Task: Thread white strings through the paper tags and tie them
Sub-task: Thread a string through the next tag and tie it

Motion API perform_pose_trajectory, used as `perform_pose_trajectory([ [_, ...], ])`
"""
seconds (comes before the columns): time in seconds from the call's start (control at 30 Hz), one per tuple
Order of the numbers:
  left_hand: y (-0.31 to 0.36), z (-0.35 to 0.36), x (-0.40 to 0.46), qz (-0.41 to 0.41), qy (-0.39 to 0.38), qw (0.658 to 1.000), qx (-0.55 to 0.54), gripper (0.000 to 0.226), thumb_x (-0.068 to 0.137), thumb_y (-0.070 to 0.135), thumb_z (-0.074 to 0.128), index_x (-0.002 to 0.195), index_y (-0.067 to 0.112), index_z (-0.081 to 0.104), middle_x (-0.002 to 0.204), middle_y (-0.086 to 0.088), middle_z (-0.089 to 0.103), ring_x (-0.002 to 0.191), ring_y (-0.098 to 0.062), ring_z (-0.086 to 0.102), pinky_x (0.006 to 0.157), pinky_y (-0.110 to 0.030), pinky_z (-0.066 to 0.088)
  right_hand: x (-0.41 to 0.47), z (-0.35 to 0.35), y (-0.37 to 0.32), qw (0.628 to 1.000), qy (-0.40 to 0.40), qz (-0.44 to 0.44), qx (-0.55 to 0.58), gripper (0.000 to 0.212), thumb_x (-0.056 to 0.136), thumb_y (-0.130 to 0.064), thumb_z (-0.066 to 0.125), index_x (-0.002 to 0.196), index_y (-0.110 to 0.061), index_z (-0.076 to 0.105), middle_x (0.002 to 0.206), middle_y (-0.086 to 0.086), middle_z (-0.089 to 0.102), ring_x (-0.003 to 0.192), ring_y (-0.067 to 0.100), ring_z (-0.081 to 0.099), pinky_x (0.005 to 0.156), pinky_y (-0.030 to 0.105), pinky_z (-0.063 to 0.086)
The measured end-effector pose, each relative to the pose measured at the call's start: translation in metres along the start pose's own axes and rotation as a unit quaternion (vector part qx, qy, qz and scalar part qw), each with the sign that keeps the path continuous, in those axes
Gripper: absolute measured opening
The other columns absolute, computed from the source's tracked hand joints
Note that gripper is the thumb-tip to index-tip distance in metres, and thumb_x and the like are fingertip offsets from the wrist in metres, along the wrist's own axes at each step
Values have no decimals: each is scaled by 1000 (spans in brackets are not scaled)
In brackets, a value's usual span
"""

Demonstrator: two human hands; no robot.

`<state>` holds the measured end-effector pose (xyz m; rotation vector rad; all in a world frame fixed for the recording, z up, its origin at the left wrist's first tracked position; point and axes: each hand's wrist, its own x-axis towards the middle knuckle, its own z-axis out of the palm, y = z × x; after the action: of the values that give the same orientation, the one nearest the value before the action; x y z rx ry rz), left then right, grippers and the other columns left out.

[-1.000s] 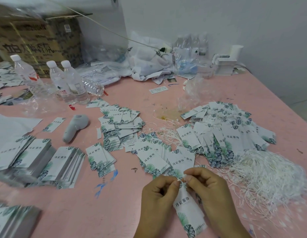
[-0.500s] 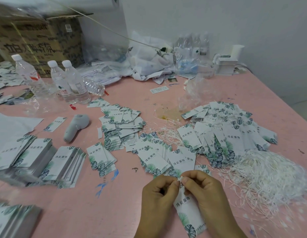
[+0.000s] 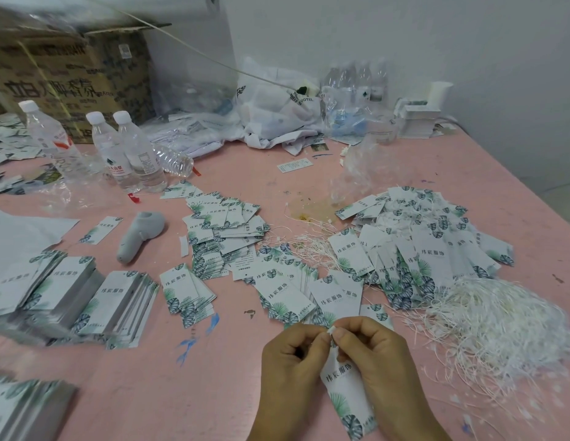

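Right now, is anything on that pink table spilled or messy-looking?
Yes. A yellowish-brown stain marks the pink table near the middle, like a dried spill, with thin white strings strewn beside it. One clear plastic bottle lies tipped on its side, while the bottles beside it stand upright.

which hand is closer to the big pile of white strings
Right. The right hand sits just left of the string pile; the left hand lies farther left, beyond the tag both pinch.
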<state>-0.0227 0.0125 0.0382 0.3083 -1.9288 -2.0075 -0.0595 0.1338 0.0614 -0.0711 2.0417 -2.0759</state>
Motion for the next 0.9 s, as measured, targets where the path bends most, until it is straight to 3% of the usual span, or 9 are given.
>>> perform_pose_trajectory([
  [0.23,2,-1,-1,-8,-10,1000,-6,8,77,24,72,72,19,76,56,-3,63,49,-6,50,46,-19,39,3,-4,1,1000,-15,5,-6,3,79,-20,78,81,-21,76,71,8,72,65,18,64,66,35,53],
  [0.37,4,-1,-2,-10,-32,999,-20,9,78,24,75,77,16,78,67,-11,72,58,-13,60,54,-22,46,7,-8,0,998,-38,35,36,34,58,-38,78,81,-14,75,66,12,66,64,24,57,69,41,47],
  [0.53,6,-2,-1,-25,-43,997,-55,10,75,19,76,77,9,78,67,-14,72,58,-13,63,54,-20,47,9,-13,-1,998,-52,32,28,36,55,-39,78,80,-13,76,66,13,64,65,26,56,68,42,45],
  [0.7,6,-2,-1,-25,-47,997,-49,8,75,23,76,75,15,76,63,-9,70,54,-10,59,51,-19,44,6,-15,-7,997,-68,32,-8,22,63,-31,76,81,-17,77,69,15,68,63,21,59,64,37,48],
  [0.8,3,-3,2,-25,-26,997,-67,19,70,35,75,73,16,75,59,-3,65,53,-8,53,51,-18,41,4,-16,-10,997,-66,18,-34,12,77,-24,75,88,-28,78,73,2,73,64,10,64,61,25,50],
  [0.9,0,-6,8,-67,17,985,-156,24,61,35,78,70,13,73,58,-5,56,53,-13,45,52,-24,36,6,-21,-6,989,-8,-46,-141,34,84,-7,70,96,-39,72,91,-15,67,77,2,63,69,16,48],
])
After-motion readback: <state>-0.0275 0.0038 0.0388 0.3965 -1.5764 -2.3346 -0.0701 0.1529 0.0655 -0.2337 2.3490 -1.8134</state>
